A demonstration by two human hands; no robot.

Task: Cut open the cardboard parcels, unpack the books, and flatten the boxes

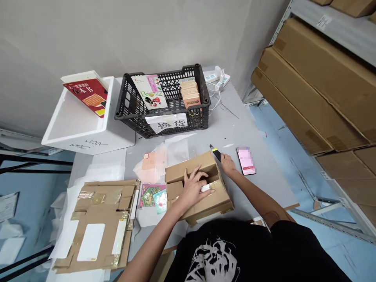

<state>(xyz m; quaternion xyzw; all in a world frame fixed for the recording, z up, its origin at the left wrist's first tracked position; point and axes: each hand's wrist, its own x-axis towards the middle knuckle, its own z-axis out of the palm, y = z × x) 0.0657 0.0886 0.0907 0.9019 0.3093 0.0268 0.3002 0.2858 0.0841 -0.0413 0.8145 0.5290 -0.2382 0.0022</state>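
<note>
A small opened cardboard box (179,177) stands in front of me near the table's front edge. My left hand (192,186) lies over its opening, fingers spread and partly dipping inside, thumb along the near flap. A small white patch shows beside the thumb; I cannot tell what it is. The box's contents are mostly hidden by this hand. To the right of the box, my right hand (227,165) is closed on the handle of a black and yellow utility knife (216,152), which lies at the tabletop pointing away from me.
A phone (246,160) lies right of the knife. Behind stand a black crate (176,124) with books and a white foam box (88,145) with a red book (88,94). Flattened cardboard (101,215) and a purple booklet (148,196) lie left. Shelves with cartons (317,86) rise right.
</note>
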